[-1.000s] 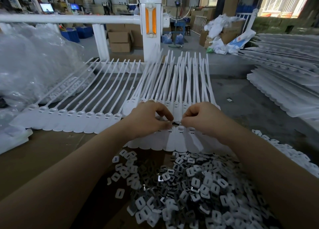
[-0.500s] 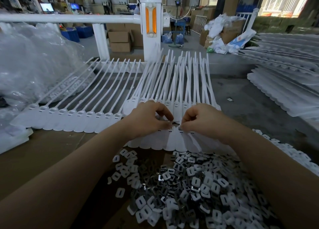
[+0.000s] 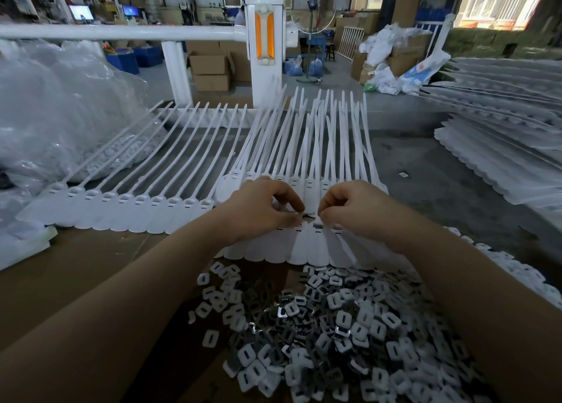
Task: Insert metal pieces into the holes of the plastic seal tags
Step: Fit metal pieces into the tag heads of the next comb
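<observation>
Both hands meet over the middle of a fanned sheet of white seal tags (image 3: 304, 244) lying on the table (image 3: 76, 269). The left hand (image 3: 261, 211) has its fingers curled, thumb and forefinger pinched together at the tag heads; whether a metal piece sits in that grip cannot be told, as the fingertips hide it. The right hand (image 3: 355, 208) is likewise curled, its fingertips pressed down close to the left's, just above a tag slot; what its grip holds cannot be told either. The two sets of fingertips are nearly touching. The tags' long straps run away from the person toward a white post (image 3: 264, 44) with an orange reflector. A second sheet of tags (image 3: 121, 208) lies to the left, its heads in a row, just beside the first. Near the person, between the forearms, a heap of metal pieces (image 3: 334, 326) mixed with small white plastic squares covers the table. More tag stacks (image 3: 501, 135) lie at the right, clear plastic bags (image 3: 60, 114) at the left.
</observation>
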The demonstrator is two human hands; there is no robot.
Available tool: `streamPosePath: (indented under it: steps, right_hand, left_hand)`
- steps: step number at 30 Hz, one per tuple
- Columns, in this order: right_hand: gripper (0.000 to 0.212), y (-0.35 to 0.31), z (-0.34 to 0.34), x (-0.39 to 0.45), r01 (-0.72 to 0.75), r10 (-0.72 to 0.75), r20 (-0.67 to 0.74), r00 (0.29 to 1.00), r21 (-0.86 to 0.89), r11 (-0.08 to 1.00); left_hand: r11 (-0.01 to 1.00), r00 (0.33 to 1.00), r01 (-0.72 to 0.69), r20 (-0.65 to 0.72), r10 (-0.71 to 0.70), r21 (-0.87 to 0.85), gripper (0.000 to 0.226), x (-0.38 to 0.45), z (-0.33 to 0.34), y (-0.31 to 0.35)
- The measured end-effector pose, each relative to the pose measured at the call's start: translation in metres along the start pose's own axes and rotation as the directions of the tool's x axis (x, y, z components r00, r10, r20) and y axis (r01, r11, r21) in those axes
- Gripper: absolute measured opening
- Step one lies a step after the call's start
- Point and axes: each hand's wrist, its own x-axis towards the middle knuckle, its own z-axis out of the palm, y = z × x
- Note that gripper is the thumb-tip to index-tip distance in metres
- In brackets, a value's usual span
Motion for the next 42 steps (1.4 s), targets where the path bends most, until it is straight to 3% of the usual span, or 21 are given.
streamPosePath:
  steps: [4,8,13,16,26,32,38,42]
  right_hand:
    - [0.014,-0.003,0.000,-0.002,0.145,-0.144,-0.016,0.989,0.019,0.989]
    - [0.007,-0.022,0.006,-0.015,0.431,-0.436,0.227,0.871,0.076,0.899]
    - [0.019,-0.039,0.022,-0.027,0.559,-0.537,0.458,0.708,0.102,0.823]
    - [0.026,-0.042,0.025,-0.030,0.591,-0.544,0.508,0.668,0.083,0.803]
    - [0.014,-0.042,0.028,-0.028,0.596,-0.527,0.508,0.682,0.032,0.802]
    - [0.024,-0.042,0.028,-0.028,0.560,-0.496,0.500,0.709,0.027,0.828]
    - [0.013,-0.043,0.029,-0.030,0.560,-0.484,0.486,0.728,-0.014,0.828]
    - [0.028,-0.043,0.029,-0.030,0.548,-0.473,0.479,0.739,-0.021,0.836]
  left_hand:
    - [1.000,1.000,-0.010,0.010,0.010,-0.011,0.011,-0.001,0.000,0.001]
    - [0.999,0.999,-0.038,0.015,0.038,-0.026,0.007,-0.001,-0.002,-0.001]
    - [0.999,0.999,-0.032,-0.004,0.032,0.000,0.007,0.000,-0.002,-0.001]
    - [0.999,0.999,-0.041,-0.007,0.041,-0.002,0.004,0.000,-0.002,0.000]
    - [0.999,0.999,-0.045,-0.024,0.045,-0.005,0.005,0.001,-0.001,-0.001]
    - [0.999,0.999,-0.047,-0.026,0.047,0.001,0.004,0.002,0.000,-0.002]
    - [0.998,0.998,-0.055,-0.024,0.055,0.007,0.004,0.003,0.001,-0.005]
    - [0.999,0.999,-0.048,-0.020,0.048,0.010,0.006,0.004,0.001,-0.005]
